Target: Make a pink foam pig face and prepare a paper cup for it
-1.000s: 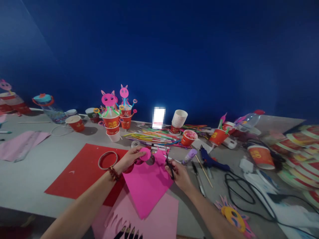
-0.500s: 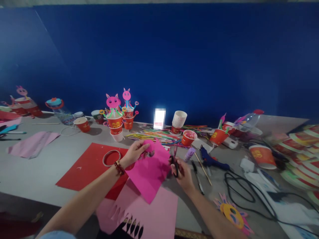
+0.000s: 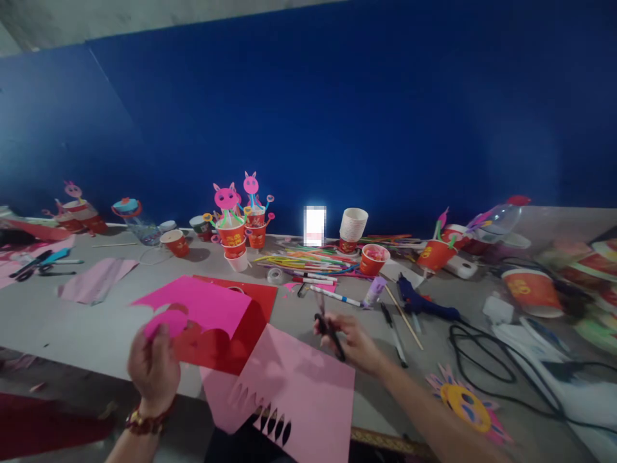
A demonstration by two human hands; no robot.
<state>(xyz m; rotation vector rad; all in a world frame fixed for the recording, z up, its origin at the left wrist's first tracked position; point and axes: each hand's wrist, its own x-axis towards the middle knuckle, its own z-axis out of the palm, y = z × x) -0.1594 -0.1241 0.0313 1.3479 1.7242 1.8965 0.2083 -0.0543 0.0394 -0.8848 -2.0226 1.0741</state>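
My left hand [image 3: 155, 366] pinches a small rounded magenta paper piece [image 3: 166, 323] at the table's left front. Just beyond it, a larger magenta sheet [image 3: 202, 301] with curved cut edges lies over a red sheet [image 3: 263, 302]. My right hand [image 3: 354, 341] holds black-handled scissors [image 3: 328, 331], their blades pointing away from me. Light pink paper [image 3: 308, 386] with a row of pointed cut-outs lies between my hands, near the front edge.
Pink-faced figures in red cups [image 3: 232, 235] stand at the back. Straws and markers [image 3: 313, 262] lie mid-table. To the right are a glue stick [image 3: 375, 291], a blue glue gun [image 3: 424, 303], black cable and a paper sun [image 3: 465, 405].
My left hand has moved left and towards me with the small magenta piece. The large magenta sheet now lies on the red sheet, apart from my right hand. The view has shifted slightly.
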